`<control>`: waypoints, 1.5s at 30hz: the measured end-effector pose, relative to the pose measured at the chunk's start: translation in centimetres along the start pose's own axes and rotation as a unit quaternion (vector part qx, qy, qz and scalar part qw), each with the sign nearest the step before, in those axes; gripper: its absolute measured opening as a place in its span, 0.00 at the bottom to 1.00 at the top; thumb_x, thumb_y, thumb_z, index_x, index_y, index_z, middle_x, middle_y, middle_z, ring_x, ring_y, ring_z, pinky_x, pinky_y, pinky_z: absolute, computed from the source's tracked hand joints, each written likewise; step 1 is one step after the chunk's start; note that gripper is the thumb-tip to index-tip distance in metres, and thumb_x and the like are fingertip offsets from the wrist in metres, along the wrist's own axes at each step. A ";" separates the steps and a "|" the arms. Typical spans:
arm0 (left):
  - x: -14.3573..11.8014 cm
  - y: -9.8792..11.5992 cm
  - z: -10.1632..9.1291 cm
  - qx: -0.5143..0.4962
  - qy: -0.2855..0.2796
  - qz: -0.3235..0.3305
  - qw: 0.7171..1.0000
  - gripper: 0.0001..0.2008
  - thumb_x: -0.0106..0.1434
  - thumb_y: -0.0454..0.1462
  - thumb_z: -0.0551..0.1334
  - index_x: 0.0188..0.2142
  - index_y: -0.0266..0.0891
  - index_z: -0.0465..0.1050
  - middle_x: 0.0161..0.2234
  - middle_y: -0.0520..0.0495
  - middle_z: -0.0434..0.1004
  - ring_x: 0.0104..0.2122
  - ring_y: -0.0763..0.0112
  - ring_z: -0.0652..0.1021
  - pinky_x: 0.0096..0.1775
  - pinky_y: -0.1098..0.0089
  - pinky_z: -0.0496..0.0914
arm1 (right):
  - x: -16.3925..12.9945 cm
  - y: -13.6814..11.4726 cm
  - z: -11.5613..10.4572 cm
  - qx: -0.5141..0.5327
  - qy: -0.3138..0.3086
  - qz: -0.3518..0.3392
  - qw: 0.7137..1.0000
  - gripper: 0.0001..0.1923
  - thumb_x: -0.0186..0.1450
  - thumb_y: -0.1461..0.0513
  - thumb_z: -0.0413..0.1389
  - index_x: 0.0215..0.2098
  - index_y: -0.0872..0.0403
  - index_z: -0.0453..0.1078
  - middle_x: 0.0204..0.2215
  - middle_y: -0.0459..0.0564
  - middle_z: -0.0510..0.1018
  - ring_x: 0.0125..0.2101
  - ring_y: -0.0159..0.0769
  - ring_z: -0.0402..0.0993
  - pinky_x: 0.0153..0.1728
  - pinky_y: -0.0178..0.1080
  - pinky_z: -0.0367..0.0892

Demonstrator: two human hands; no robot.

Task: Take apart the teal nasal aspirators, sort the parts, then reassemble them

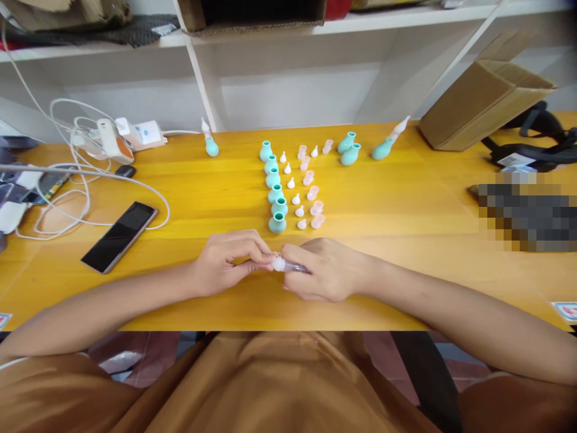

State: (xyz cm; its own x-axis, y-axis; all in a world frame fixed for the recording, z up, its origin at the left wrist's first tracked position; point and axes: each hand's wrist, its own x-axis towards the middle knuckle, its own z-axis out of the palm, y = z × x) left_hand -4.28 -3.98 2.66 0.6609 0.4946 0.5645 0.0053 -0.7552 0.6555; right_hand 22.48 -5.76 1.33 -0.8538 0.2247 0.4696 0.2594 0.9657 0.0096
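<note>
Both my hands meet at the near middle of the yellow table (406,240). My right hand (322,270) is closed around a small clear cap (295,266). My left hand (228,258) pinches a small white tip (278,263) against the cap's open end. Just beyond my hands stand three rows: several teal rubber bulbs (276,195), several white tips (295,199) and several clear pink caps (313,192). An assembled teal piece with a white tip (210,142) stands upright at the back left. Another one (388,142) lies tilted at the back right, beside two loose teal bulbs (348,149).
A black phone (119,236) lies at the left on the table, with white cables (72,198) and a power strip (137,133) behind it. A cardboard box (482,102) and black straps (536,150) sit at the back right. White shelves (288,60) rise behind the table.
</note>
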 end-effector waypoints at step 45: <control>-0.8 -3.3 1.0 -0.025 0.087 -0.090 0.992 0.08 0.70 0.35 0.68 0.47 0.38 0.77 0.39 0.45 0.86 0.36 0.71 0.84 0.40 0.72 0.80 | 0.6 2.0 -0.1 0.366 0.030 0.127 0.921 0.11 0.81 0.64 0.50 0.45 0.56 0.74 0.35 0.50 0.82 0.31 0.31 0.74 0.39 0.36 0.72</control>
State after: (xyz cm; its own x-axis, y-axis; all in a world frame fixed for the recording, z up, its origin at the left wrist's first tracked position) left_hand -4.05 -2.36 -0.44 0.5126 0.6898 0.5112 0.0722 -0.6279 0.7749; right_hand 22.52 -3.66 1.68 -0.7758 0.4689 0.4223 0.0547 0.7166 -0.6953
